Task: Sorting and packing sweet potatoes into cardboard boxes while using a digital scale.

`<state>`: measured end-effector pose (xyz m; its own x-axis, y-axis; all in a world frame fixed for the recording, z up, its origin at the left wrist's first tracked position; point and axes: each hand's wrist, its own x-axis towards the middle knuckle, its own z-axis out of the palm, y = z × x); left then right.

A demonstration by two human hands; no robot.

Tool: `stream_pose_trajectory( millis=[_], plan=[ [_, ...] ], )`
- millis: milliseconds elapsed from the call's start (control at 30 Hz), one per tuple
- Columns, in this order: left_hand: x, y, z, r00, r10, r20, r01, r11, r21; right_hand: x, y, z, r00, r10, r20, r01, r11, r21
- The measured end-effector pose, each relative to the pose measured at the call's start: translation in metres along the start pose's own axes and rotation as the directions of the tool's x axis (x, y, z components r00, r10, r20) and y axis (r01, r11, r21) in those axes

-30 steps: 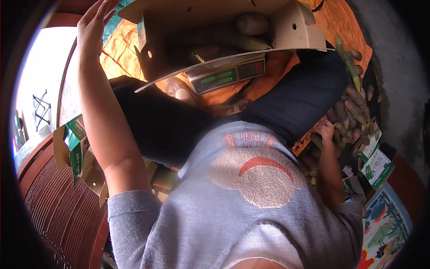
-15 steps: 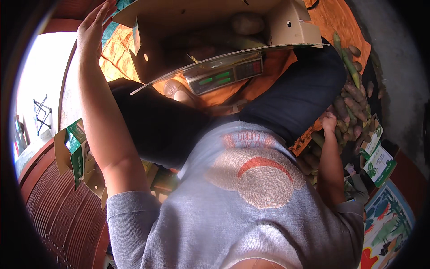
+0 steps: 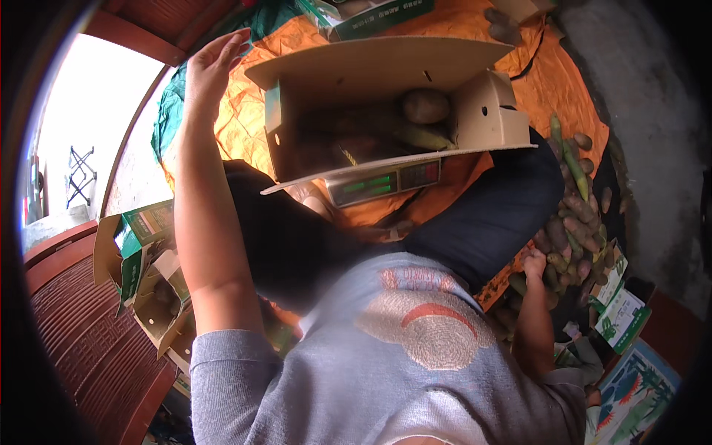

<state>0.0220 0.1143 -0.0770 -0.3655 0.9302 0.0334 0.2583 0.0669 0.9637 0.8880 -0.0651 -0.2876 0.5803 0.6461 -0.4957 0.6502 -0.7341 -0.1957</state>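
Tubers point(image 3: 578, 226): brown, mostly elongated, heaped loose on my right. Box point(image 3: 386, 63): tan cardboard, open-topped, upright in front of me, one fat rounded tuber point(image 3: 426, 106) lying inside.

- A grey knitted-looking shirt point(image 3: 319, 378) is worn on the upper body.
- The left sleeve point(image 3: 231, 371) is cut short, and it is finished by a wide hem in the same grey.
- On the front, a large rounded beige motif point(image 3: 445, 352) with a rough, looped texture is seen.
- This motif is crossed by a curved red band point(image 3: 445, 316).
- Nearer to the waist, reddish lettering point(image 3: 417, 280) is placed.
- Close to the neck, the cloth is lit to a paler grey.
- The legs are covered by dark, plain trousers point(image 3: 493, 204).
- The left hand point(image 3: 208, 74) and the right hand point(image 3: 533, 264) are left bare.
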Motion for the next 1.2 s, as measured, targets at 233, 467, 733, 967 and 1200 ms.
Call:
stream_pose_trajectory(
  millis=[233, 467, 733, 967, 1200],
  plan=[
    [-0.001, 0.004, -0.003, 1.0, -0.023, -0.006, 0.023, 0.997, 0.072, -0.012, -0.008, 0.003, 0.987, -0.088, -0.137, 0.095, 0.994, 0.045],
    [0.006, -0.006, -0.004, 0.998, -0.034, -0.054, 0.04, 0.993, 0.108, -0.022, -0.012, -0.026, 0.997, -0.046, -0.069, 0.047, 0.999, 0.006],
    [0.007, -0.017, -0.009, 0.994, -0.05, -0.1, 0.059, 0.993, 0.098, -0.035, -0.042, -0.049, 0.962, -0.188, -0.196, 0.179, 0.982, -0.064],
    [-0.007, -0.001, -0.018, 0.993, -0.061, -0.097, 0.071, 0.992, 0.102, -0.03, -0.093, -0.101, 0.918, -0.148, -0.367, 0.305, 0.855, 0.42],
    [-0.022, 0.014, -0.021, 1.0, 0.008, 0.007, -0.007, 0.998, -0.063, -0.123, -0.279, -0.161, 0.607, -0.529, -0.593, 0.785, 0.512, 0.348]
  ],
)
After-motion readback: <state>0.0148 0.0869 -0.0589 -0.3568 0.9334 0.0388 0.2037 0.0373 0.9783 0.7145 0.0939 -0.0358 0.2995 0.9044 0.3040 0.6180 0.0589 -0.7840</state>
